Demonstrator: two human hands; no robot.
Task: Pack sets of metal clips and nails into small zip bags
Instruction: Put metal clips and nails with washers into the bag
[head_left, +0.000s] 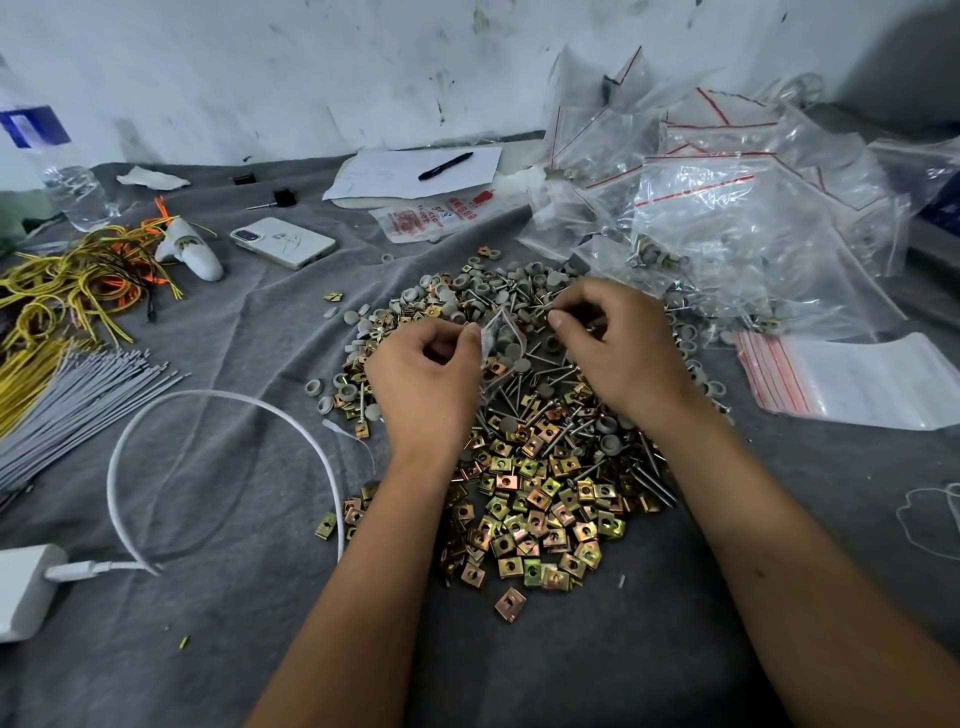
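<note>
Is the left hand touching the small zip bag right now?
Touching. The head view shows the left hand pinching the edge of the small zip bag between thumb and fingers, above the pile of metal clips.

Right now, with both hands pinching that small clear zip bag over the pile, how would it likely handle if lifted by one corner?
The small zip bag is thin clear film, so probably floppy and creasing easily. The left hand and right hand both pinch it, suggesting it needs support to stay open. With parts seemingly inside, it would likely sag bottom-heavy.
</note>
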